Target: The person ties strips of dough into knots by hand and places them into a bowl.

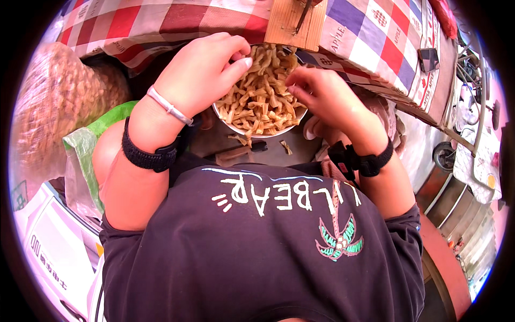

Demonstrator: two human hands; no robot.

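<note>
A white bowl (230, 127) sits below the table edge, heaped with tan knotted strips that look like bean curd knots (260, 102). Over the bowl's left side, my left hand (220, 60) is closed, its fingers curled and the thumb pointing toward the heap. My right hand (324, 92) hovers by the heap's right side, with thumb and bent fingers drawn close together. Whatever either hand grips is too small or hidden to make out. Just beyond the heap, a wooden board (295, 32) with a thin metal rod on it juts over the table edge.
A checked cloth (161, 24) covers the table ahead. At left stands a large clear bag (70, 102) packed with tan pieces, beside a green-and-clear plastic bag (80, 155). One loose knot (286, 147) lies below the bowl. A wheeled metal frame (475, 129) stands at far right.
</note>
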